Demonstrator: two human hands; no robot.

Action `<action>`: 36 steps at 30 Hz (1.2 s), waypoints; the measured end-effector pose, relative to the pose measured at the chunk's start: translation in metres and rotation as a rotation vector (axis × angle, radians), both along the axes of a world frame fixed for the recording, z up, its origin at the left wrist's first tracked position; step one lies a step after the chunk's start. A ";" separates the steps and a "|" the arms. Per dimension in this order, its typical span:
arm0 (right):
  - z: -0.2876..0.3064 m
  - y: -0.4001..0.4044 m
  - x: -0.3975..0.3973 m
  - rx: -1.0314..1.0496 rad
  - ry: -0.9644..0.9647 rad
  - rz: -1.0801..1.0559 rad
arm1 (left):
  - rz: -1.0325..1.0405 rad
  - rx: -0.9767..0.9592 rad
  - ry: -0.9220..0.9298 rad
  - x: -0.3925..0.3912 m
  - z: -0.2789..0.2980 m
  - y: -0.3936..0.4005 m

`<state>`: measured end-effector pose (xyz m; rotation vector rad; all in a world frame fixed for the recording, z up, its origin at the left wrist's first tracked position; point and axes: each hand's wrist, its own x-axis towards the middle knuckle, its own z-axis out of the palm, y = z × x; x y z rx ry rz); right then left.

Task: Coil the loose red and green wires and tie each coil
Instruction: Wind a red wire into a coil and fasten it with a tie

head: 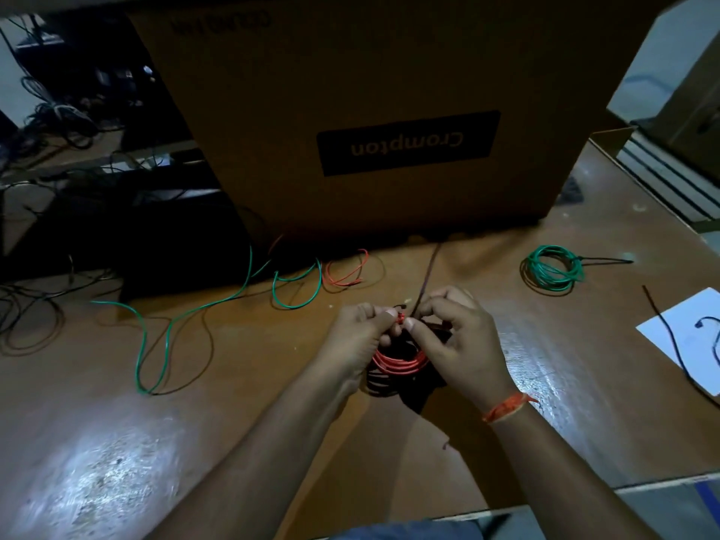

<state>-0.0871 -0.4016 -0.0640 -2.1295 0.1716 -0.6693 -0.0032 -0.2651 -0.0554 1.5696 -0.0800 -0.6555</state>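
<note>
I am observing the fingers of the left hand pinching the top of the coiled red insulated wire, thumb and forefinger clenched on the small red wrap at the crown of the coil. The fingers of the right hand are pinching the same point from the opposite side and are also grasping a thin dark tie strand that is running up and away toward the box. The two thumbs are sitting just beside each other. The red coil is hanging between the two palms, just above the glossy brown desk; whether its lower edge is touching the surface, I cannot tell. An orange thread band is circling the right wrist.

Moving outward, a loose green insulated wire is lying uncoiled across the desk to the left, looping toward the box. A short loose red wire loop is lying beyond the hands, near the foot of the box. A coiled green wire bundle is lying well apart to the right, with a dark tie tail sticking out sideways. A white paper sheet is lying at the right edge, with a thin dark strand crossing it. A large brown cardboard box with an inverted dark label is standing at the back of the desk.
</note>
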 end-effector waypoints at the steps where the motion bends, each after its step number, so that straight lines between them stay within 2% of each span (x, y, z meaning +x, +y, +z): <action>1: 0.000 0.002 0.000 0.066 0.022 -0.005 | -0.011 0.030 -0.029 0.000 -0.003 0.000; 5: 0.007 0.015 -0.002 0.448 0.062 0.045 | -0.041 0.152 -0.138 0.003 -0.009 -0.003; 12: 0.023 0.024 -0.006 0.525 0.125 0.045 | -0.058 0.229 -0.298 0.004 -0.013 -0.003; 18: 0.032 0.032 -0.008 0.432 0.167 -0.108 | -0.034 0.275 -0.360 0.004 -0.016 0.000; 25: 0.035 0.029 -0.008 0.217 0.018 -0.411 | -0.067 0.240 -0.358 -0.001 -0.019 0.000; 30: 0.017 0.030 -0.007 -0.052 0.054 -0.374 | -0.094 0.233 -0.408 -0.004 -0.019 -0.002; 36: 0.004 0.032 -0.008 -0.199 0.095 -0.371 | -0.092 0.225 -0.423 -0.008 -0.020 0.000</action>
